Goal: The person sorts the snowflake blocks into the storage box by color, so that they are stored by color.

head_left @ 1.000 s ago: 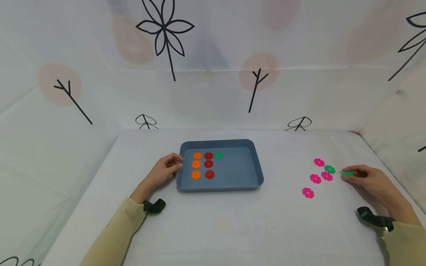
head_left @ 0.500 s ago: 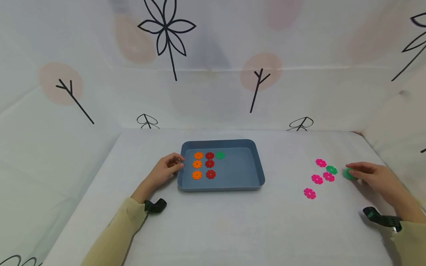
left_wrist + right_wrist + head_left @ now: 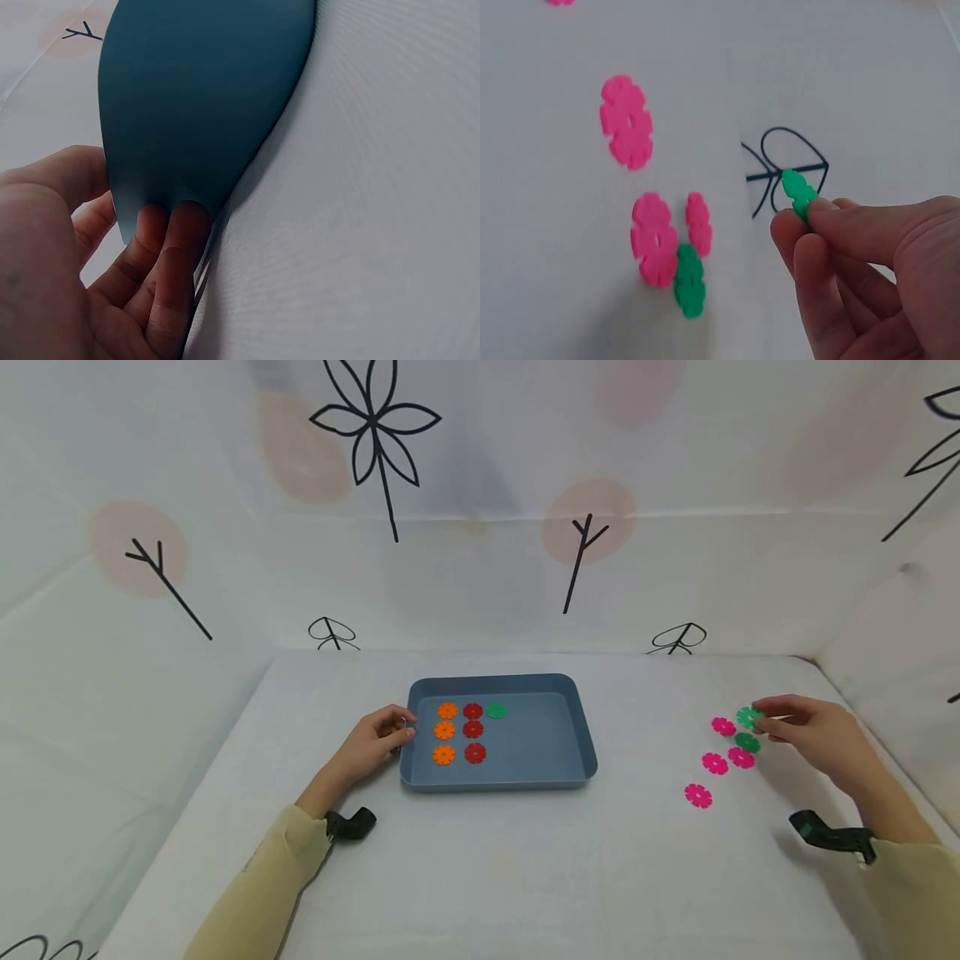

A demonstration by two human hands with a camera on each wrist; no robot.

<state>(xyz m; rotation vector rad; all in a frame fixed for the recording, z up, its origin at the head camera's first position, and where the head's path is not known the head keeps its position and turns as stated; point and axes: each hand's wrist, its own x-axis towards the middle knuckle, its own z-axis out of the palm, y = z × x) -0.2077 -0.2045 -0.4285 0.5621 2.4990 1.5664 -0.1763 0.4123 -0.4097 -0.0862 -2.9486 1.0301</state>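
My right hand (image 3: 825, 739) pinches a green notched disc (image 3: 799, 193) between thumb and fingers, raised above the table. Below it, a second green disc (image 3: 747, 742) lies beside a pink disc (image 3: 741, 757), with more pink ones around. At the blue-grey tray's (image 3: 517, 787) left end, my left hand (image 3: 372, 739) grips the rim. In the left wrist view its thumb and fingers (image 3: 174, 259) sit on both sides of the tray's wall (image 3: 202, 97). Inside the tray are a column of orange discs (image 3: 444, 730), a column of red discs (image 3: 473, 729) and one green disc (image 3: 497, 711).
A lone pink disc (image 3: 698, 796) lies nearest the front of the group at right. White cloth covers the table (image 3: 525, 877), and printed fabric walls (image 3: 465, 585) rise at its back and sides. Each wrist carries a black camera band (image 3: 351, 824).
My right hand has lifted the green disc and carried it left and away from me, over the loose discs. The left hand stays on the tray; the tray's contents are unchanged.
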